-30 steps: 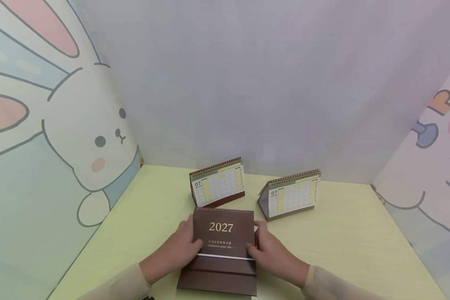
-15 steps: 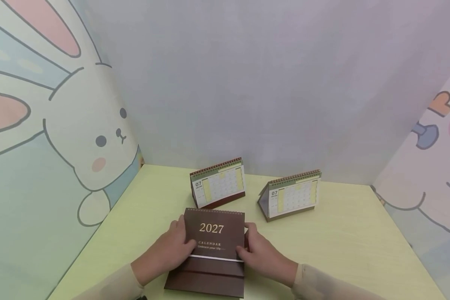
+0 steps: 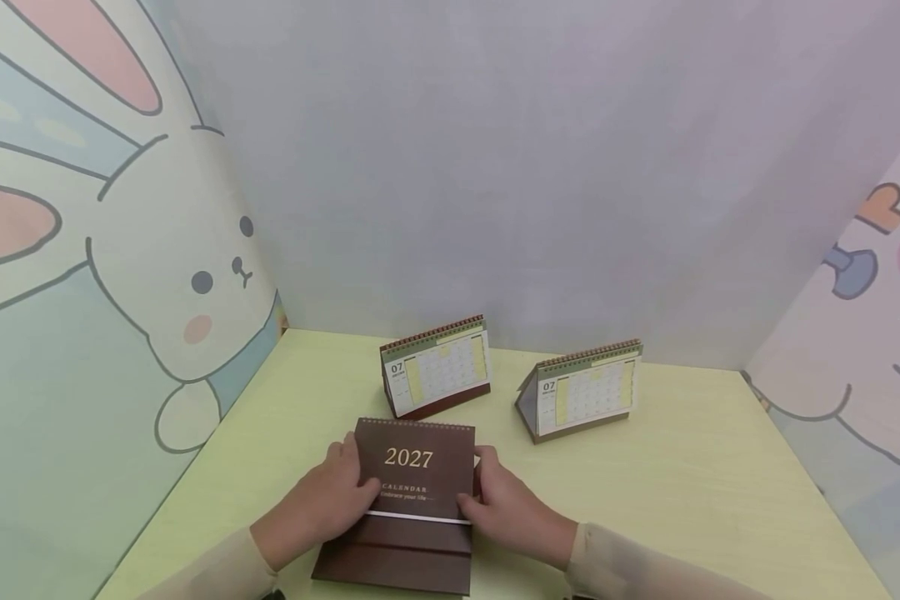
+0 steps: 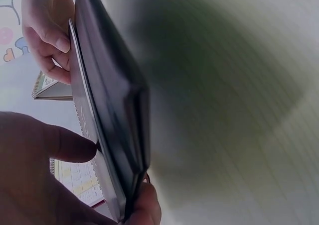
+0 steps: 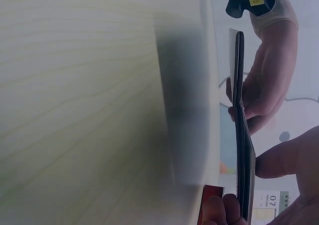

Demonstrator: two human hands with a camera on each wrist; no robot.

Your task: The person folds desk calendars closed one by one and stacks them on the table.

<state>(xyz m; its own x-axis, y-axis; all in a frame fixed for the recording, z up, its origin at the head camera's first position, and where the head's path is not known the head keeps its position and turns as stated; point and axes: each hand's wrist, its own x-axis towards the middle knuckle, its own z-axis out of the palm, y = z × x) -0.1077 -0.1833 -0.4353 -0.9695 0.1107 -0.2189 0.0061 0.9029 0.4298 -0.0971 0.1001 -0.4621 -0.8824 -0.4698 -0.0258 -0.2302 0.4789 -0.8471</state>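
A dark brown 2027 desk calendar [image 3: 412, 437] lies folded nearly flat between both hands, its cover facing up and its spiral edge away from me. My left hand [image 3: 318, 504] grips its left edge, thumb on the cover and fingers curled beneath. On the opposite edge, my right hand [image 3: 516, 510] holds it the same way. In the right wrist view the calendar [image 5: 241, 90] is seen edge-on, raised off the tabletop, with a shadow below. From the left wrist, the thick edge of the calendar [image 4: 112, 70] shows; most of the left fingers are hidden under it.
Two desk calendars stand tent-like at the back of the pale yellow table [image 3: 720, 483]: one red-brown calendar [image 3: 437, 367] just beyond the held one, and one grey-brown calendar [image 3: 588, 396] to its right. A cartoon-printed sheet [image 3: 157, 275] borders the left side.
Both hands have shifted left together, carrying the brown calendar with them. Their hold on it looks the same. The two standing calendars have stayed where they were.
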